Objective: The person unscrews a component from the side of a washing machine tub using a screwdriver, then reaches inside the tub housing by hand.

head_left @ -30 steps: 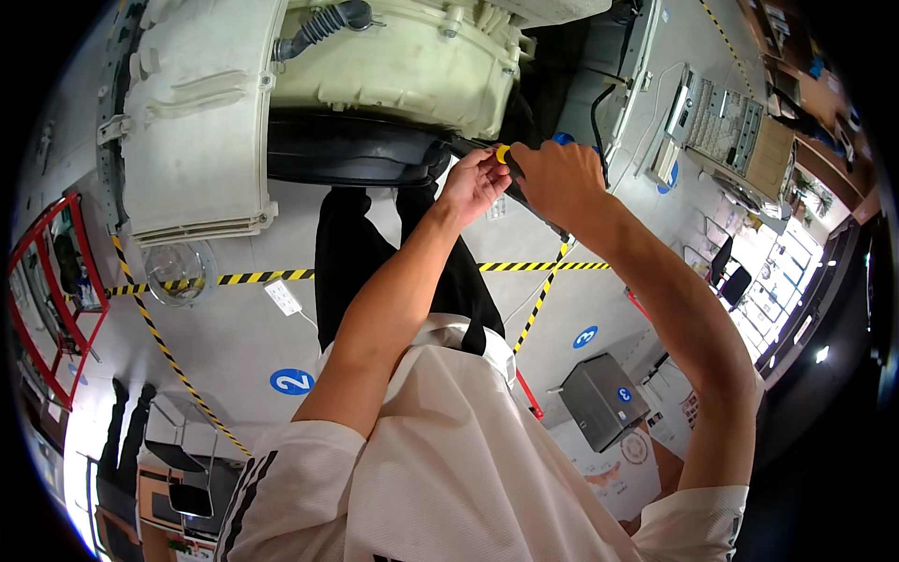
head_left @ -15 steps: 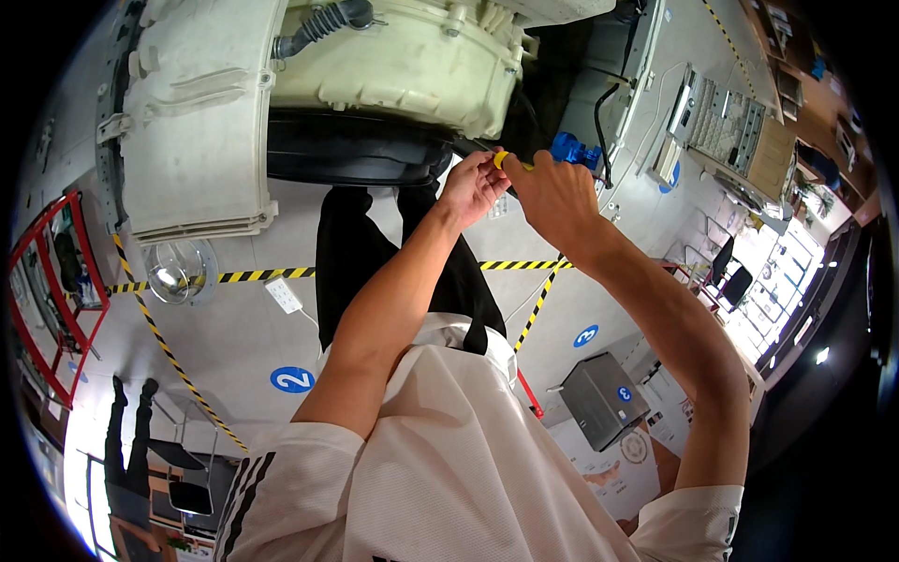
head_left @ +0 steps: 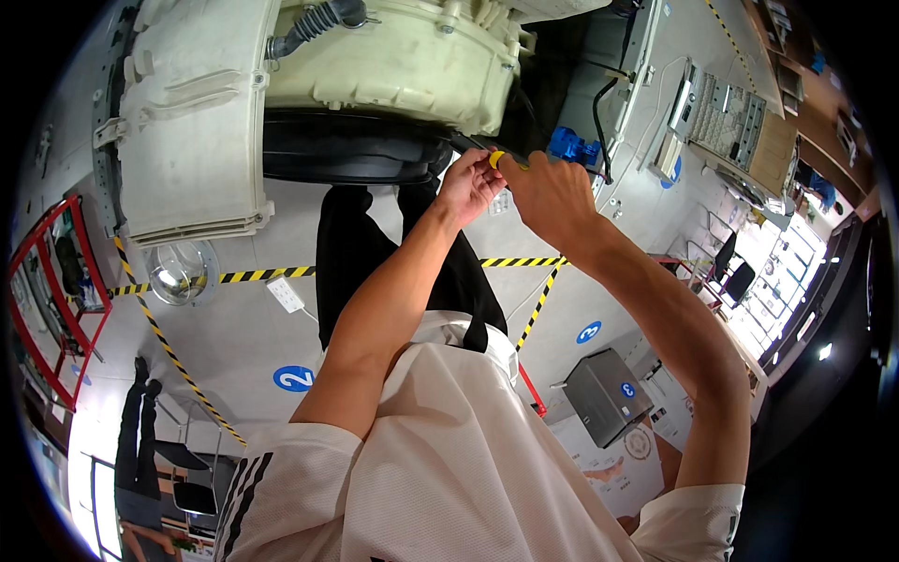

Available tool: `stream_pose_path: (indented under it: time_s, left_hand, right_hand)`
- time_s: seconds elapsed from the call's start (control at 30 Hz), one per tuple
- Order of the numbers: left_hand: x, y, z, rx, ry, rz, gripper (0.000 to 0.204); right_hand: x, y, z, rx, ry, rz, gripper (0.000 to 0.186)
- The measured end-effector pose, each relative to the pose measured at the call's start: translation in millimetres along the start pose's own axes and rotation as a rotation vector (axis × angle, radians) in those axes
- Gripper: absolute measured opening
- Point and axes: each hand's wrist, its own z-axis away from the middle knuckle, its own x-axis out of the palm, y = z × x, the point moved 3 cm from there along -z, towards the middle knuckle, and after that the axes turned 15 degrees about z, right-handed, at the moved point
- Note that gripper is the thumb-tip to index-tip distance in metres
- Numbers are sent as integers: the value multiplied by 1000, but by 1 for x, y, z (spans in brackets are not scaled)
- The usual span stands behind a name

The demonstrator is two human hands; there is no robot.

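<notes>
A screwdriver with a yellow handle point(head_left: 495, 160) is gripped in my right hand point(head_left: 557, 201), its thin shaft pointing up and left toward the machine. My left hand point(head_left: 468, 190) pinches the front of the screwdriver with thumb and fingertips, the other fingers loosely curled. The tip lies by the lower edge of a cream plastic washing machine tub point(head_left: 403, 70), beside the black rubber door seal point(head_left: 356, 155); what it touches is too small to tell. Just right of my hands sits a blue plastic part point(head_left: 571, 145) on the machine's metal cabinet point(head_left: 623, 122).
A pale panel point(head_left: 192, 122) stands left of the tub, and a grey corrugated hose point(head_left: 314, 26) is above. On the floor are a clear glass bowl point(head_left: 178, 273), a white power strip point(head_left: 284, 293), striped tape point(head_left: 272, 275) and a grey box point(head_left: 606, 398). Another person point(head_left: 140, 468) is at lower left.
Both hands stay at the same spot with the screwdriver. My right hand has turned slightly on its handle. The view has shifted a little, and the other person's legs have moved.
</notes>
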Motion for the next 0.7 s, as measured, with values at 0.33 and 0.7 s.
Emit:
stream_pose_path:
  time_s: [0.33,0.7]
  left_hand:
    - [-3,-1,1,37,-2,8,10]
    - [-1,-1,-1,39,41,-6,10]
  right_hand:
    - [0,-2,-1,-28,-21,-1,27]
    - [2,2,-2,-24,-5,8,22]
